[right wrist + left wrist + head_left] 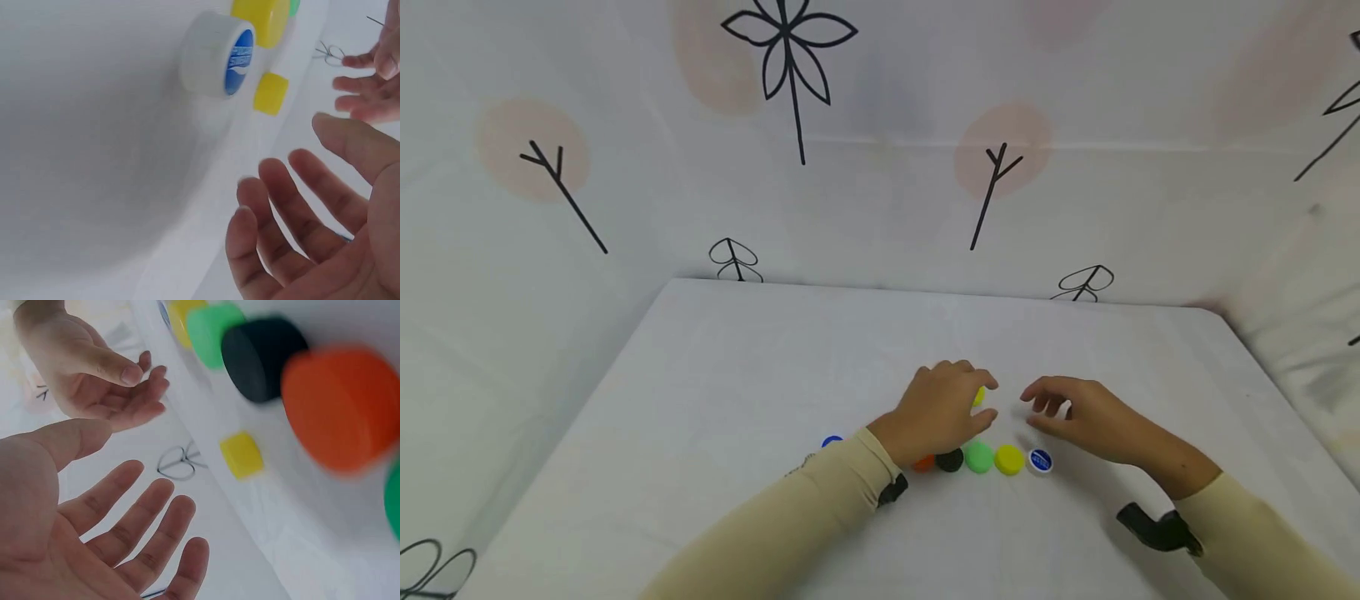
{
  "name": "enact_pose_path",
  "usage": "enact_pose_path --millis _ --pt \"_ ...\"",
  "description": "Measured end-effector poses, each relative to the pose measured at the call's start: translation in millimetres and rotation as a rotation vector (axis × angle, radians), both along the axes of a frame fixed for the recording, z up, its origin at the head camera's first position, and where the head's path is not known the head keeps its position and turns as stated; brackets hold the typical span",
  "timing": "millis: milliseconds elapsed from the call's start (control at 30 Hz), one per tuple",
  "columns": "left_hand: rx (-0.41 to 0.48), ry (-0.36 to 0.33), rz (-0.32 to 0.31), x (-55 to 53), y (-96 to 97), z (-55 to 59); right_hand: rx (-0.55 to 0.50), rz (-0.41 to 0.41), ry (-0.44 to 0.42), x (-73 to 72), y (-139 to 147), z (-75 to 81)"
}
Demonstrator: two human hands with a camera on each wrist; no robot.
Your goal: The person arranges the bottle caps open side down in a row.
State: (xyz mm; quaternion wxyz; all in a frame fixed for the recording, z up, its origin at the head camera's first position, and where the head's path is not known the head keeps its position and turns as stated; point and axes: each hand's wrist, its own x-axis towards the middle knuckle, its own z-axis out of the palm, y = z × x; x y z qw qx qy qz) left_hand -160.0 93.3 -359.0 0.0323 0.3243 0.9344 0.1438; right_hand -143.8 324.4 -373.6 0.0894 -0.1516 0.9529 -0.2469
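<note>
My left hand hovers over the white table with its fingers spread and nothing in them. To its right, my right hand hangs in the air with loosely bent fingers, also holding nothing. A row of round caps lies below them: orange, black, light green, yellow and a white one with a blue label. Behind this row, a lone yellow cap sits apart, partly hidden by my left hand in the head view. A darker green cap shows at the left wrist view's right edge.
Left of my left forearm, a blue-rimmed piece peeks out, mostly covered by the sleeve. The white table ends at a back edge against a hanging cloth with plant drawings, which also encloses the sides.
</note>
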Motion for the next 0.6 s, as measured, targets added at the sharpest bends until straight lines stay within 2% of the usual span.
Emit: enact_pose_path --millis 200,400,600 --pt "-0.022 -0.043 0.036 -17.3 -11.1 2.9 0.008 -0.003 -0.031 -22.0 -17 -0.7" --pt "-0.068 -0.151 0.053 -30.5 -13.8 0.0 0.013 -0.006 -0.098 -40.5 -33 -7.5" --pt "-0.091 -0.263 0.07 -38.6 -15.0 -6.1 0.025 0.014 -0.129 -48.4 -46 -12.2"
